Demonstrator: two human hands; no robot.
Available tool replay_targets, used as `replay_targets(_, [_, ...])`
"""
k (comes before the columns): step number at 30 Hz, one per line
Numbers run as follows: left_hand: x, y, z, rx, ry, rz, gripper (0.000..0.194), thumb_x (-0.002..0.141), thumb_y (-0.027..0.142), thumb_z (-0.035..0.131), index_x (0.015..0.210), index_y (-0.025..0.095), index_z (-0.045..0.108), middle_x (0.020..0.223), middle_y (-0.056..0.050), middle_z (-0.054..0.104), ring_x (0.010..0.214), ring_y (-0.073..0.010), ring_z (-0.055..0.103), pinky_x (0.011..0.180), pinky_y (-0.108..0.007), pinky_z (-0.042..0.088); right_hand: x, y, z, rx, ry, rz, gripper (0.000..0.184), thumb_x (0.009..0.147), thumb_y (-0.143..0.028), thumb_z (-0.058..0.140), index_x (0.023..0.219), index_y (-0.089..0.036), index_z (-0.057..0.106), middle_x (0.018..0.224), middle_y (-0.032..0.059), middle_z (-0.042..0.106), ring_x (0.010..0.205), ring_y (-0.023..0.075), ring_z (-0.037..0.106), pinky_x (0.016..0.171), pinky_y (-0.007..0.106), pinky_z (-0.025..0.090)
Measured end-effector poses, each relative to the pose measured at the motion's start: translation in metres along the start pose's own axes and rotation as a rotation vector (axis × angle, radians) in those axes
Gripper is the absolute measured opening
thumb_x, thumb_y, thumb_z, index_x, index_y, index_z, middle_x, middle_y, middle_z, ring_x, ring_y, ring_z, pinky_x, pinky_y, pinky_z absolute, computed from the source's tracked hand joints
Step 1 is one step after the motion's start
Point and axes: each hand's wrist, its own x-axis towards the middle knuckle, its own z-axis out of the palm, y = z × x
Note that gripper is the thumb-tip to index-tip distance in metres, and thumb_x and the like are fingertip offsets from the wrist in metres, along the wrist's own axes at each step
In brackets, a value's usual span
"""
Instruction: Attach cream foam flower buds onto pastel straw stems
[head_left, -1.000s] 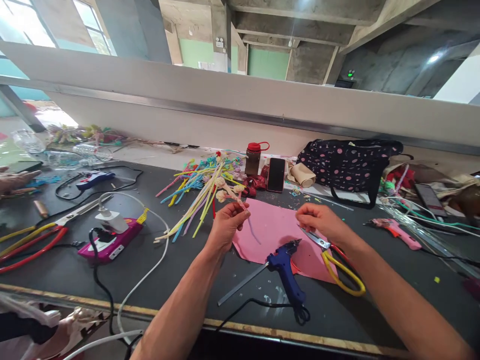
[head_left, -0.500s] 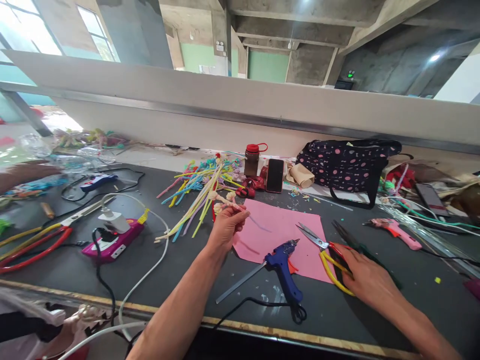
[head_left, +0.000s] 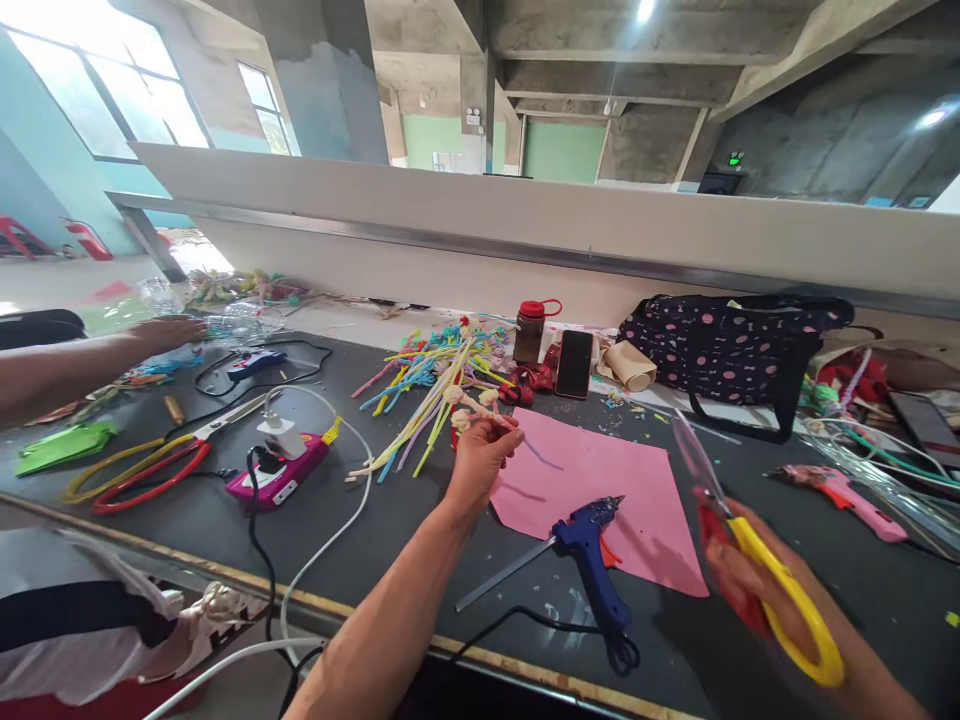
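My left hand [head_left: 484, 455] pinches a small bunch of cream-coloured fuzzy craft pieces [head_left: 459, 400], with knobbly ends sticking out past the fingers. It hovers over the left edge of a pink sheet [head_left: 630, 470] on the table. To the right of the sheet, my right hand [head_left: 757, 575] is closed around scissors [head_left: 776, 575] with red and yellow handles, lifted off the table, blades pointing up and blurred by motion. Between both hands, a blue glue gun [head_left: 596, 570] lies partly on the sheet, a clear glue stick poking from its back.
Coloured pipe cleaners [head_left: 442, 390] lie heaped behind my left hand. Further back stand a red-capped bottle [head_left: 530, 330], a phone [head_left: 574, 363] and a patterned bag [head_left: 724, 355]. A purple power strip [head_left: 289, 475] and other scissors [head_left: 161, 465] are left. Another person's arm [head_left: 90, 365] reaches in there.
My right hand has picked the scissors up from the table and swung them upright to the right. My left hand keeps its pinch. The view has shifted left, showing more of the neighbour's side.
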Motion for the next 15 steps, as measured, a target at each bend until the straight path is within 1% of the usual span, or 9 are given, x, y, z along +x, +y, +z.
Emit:
replay_targets(1, [0.000, 0.000, 0.000, 0.014, 0.005, 0.007, 0.026, 0.058, 0.027, 0.072, 0.077, 0.014, 0.059, 0.055, 0.004, 0.051, 0.045, -0.0056, 0.042, 0.040, -0.018, 0.027, -0.006, -0.011, 0.012, 0.144, -0.139, 0.054, 0.064, 0.075, -0.058, 0.048, 0.129, -0.025, 0.038, 0.053, -0.0021, 0.051, 0.032, 0.0121, 0.041, 0.032, 0.025, 0.033])
replay_targets(2, [-0.001, 0.000, 0.000, 0.024, 0.008, 0.012, 0.026, 0.059, 0.027, 0.072, 0.077, 0.013, 0.059, 0.055, 0.004, 0.051, 0.045, -0.0058, 0.043, 0.041, -0.019, 0.027, -0.011, -0.021, 0.024, 0.256, -0.247, 0.088, 0.064, 0.075, -0.058, 0.049, 0.128, -0.024, 0.038, 0.051, -0.0036, 0.047, 0.030, 0.0101, 0.035, 0.031, 0.024, 0.029])
replay_targets(4, [0.000, -0.001, 0.000, 0.031, 0.011, 0.013, 0.026, 0.060, 0.027, 0.071, 0.078, 0.013, 0.059, 0.056, 0.004, 0.052, 0.046, -0.0059, 0.043, 0.041, -0.019, 0.027, -0.018, -0.041, 0.046, 0.453, -0.419, 0.062, 0.065, 0.073, -0.057, 0.052, 0.127, -0.024, 0.038, 0.056, -0.0023, 0.048, 0.035, 0.0094, 0.037, 0.033, 0.023, 0.030])
replay_targets(6, [0.000, -0.001, -0.001, 0.016, 0.011, 0.013, 0.025, 0.061, 0.027, 0.070, 0.078, 0.013, 0.059, 0.056, 0.004, 0.051, 0.046, -0.0053, 0.042, 0.041, -0.018, 0.028, -0.021, -0.059, 0.065, 0.553, -0.576, 0.047, 0.061, 0.073, -0.054, 0.057, 0.124, -0.025, 0.039, 0.068, 0.0012, 0.054, 0.043, 0.0104, 0.045, 0.038, 0.023, 0.035])
replay_targets(7, [0.001, 0.000, -0.002, -0.001, 0.011, 0.017, 0.024, 0.061, 0.026, 0.070, 0.078, 0.013, 0.058, 0.056, 0.004, 0.050, 0.045, -0.0048, 0.041, 0.041, -0.018, 0.027, -0.021, -0.067, 0.074, 0.587, -0.600, 0.062, 0.056, 0.075, -0.052, 0.057, 0.122, -0.026, 0.039, 0.074, 0.0024, 0.055, 0.047, 0.0104, 0.047, 0.041, 0.023, 0.038])
replay_targets(9, [0.002, 0.001, -0.003, -0.053, 0.029, 0.022, 0.024, 0.061, 0.025, 0.070, 0.077, 0.013, 0.058, 0.055, 0.005, 0.049, 0.044, -0.0038, 0.039, 0.041, -0.017, 0.027, -0.018, -0.079, 0.087, 0.648, -0.653, 0.063, 0.054, 0.076, -0.053, 0.055, 0.121, -0.027, 0.038, 0.080, 0.0026, 0.054, 0.050, 0.0095, 0.048, 0.041, 0.021, 0.038])
replay_targets(11, [0.004, 0.003, -0.004, -0.116, 0.067, 0.019, 0.026, 0.059, 0.024, 0.071, 0.077, 0.013, 0.057, 0.054, 0.006, 0.047, 0.042, -0.0031, 0.036, 0.040, -0.017, 0.026, -0.015, -0.087, 0.096, 0.708, -0.701, 0.062, 0.057, 0.076, -0.057, 0.053, 0.122, -0.026, 0.035, 0.081, 0.0023, 0.054, 0.050, 0.0088, 0.049, 0.040, 0.020, 0.039])
replay_targets(13, [0.004, 0.006, -0.005, -0.175, 0.103, 0.012, 0.026, 0.058, 0.024, 0.072, 0.076, 0.013, 0.056, 0.053, 0.006, 0.046, 0.042, -0.0028, 0.036, 0.040, -0.017, 0.025, -0.014, -0.092, 0.104, 0.744, -0.770, 0.094, 0.059, 0.077, -0.059, 0.049, 0.122, -0.024, 0.034, 0.080, 0.0021, 0.054, 0.049, 0.0086, 0.050, 0.040, 0.020, 0.040])
replay_targets(15, [0.004, 0.008, -0.005, -0.222, 0.125, 0.023, 0.025, 0.059, 0.023, 0.072, 0.076, 0.014, 0.056, 0.052, 0.007, 0.046, 0.042, -0.0030, 0.036, 0.039, -0.016, 0.024, -0.016, -0.095, 0.109, 0.744, -0.812, 0.131, 0.054, 0.081, -0.058, 0.044, 0.121, -0.024, 0.033, 0.080, 0.0017, 0.055, 0.047, 0.0082, 0.051, 0.039, 0.019, 0.040])
